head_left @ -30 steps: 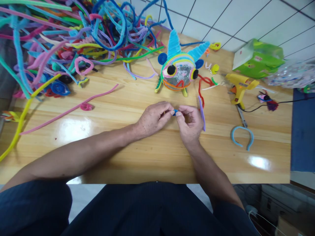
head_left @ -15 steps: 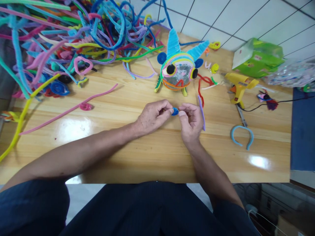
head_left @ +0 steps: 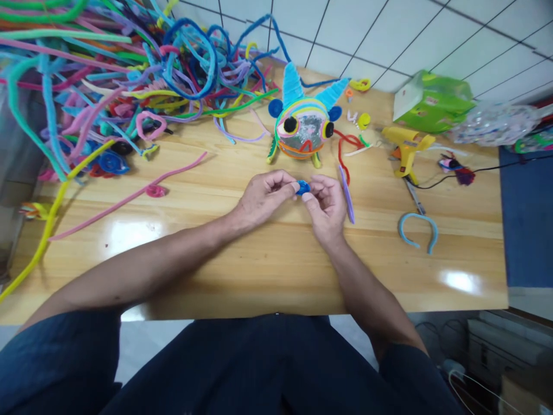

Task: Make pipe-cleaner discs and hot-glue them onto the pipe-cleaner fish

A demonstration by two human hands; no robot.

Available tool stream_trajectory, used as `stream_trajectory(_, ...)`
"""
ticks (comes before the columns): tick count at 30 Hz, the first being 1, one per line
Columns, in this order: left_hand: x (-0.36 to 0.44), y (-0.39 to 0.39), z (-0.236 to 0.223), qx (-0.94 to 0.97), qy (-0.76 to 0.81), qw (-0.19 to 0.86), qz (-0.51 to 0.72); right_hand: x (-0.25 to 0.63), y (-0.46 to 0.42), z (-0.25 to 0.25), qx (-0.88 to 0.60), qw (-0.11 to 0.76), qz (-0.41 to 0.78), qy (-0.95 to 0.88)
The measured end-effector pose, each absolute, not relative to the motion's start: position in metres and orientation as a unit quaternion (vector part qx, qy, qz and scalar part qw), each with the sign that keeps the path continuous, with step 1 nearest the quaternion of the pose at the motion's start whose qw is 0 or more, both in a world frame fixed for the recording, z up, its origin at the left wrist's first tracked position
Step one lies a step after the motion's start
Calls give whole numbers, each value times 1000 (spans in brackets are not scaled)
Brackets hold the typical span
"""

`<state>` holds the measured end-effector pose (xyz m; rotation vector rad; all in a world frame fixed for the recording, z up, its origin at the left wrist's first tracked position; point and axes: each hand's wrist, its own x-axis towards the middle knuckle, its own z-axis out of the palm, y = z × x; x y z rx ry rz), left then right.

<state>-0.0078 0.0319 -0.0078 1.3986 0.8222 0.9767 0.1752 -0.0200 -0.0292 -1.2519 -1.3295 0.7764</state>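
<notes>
Between my fingertips is a small coiled disc of blue pipe cleaner (head_left: 303, 187), held just above the table. My left hand (head_left: 268, 196) pinches its left side with thumb and forefinger. On its right side, the thumb and fingers of my right hand (head_left: 326, 206) close on the edge. Beyond my hands stands a creature figure (head_left: 303, 129) with light-blue horns, dark-blue disc ears, black-and-yellow eyes and a red mouth. A purple strip (head_left: 346, 195) lies right beside my right hand, near a red pipe cleaner (head_left: 341, 153).
A big tangle of pipe cleaners (head_left: 129, 86) fills the back left. A pink pipe cleaner (head_left: 129, 199) and a pink coil (head_left: 156, 191) lie at left. To the right are a yellow glue gun (head_left: 406, 147), scissors (head_left: 415, 195), a light-blue curved piece (head_left: 417, 218) and a green package (head_left: 434, 101).
The blue coil now shows more of its flat round face between my fingers. Both hands still hold it. The whole view has shifted slightly.
</notes>
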Motion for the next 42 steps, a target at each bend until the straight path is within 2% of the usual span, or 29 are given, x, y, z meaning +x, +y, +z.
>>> stream_trajectory(6,-7,34,1,571,354,629,390,174,-17,-30,-538,562,338,-529)
stream_trajectory(25,-10,39,-5,610,344,610,370,172,-16,-30,-517,529,399,-542)
stream_trajectory(35,-6,41,-8,528,357,660,396,173,-14,-31,-523,557,401,-505)
stream_trajectory(42,-8,42,-13,579,345,625,393,174,-11,-29,-508,528,436,-522)
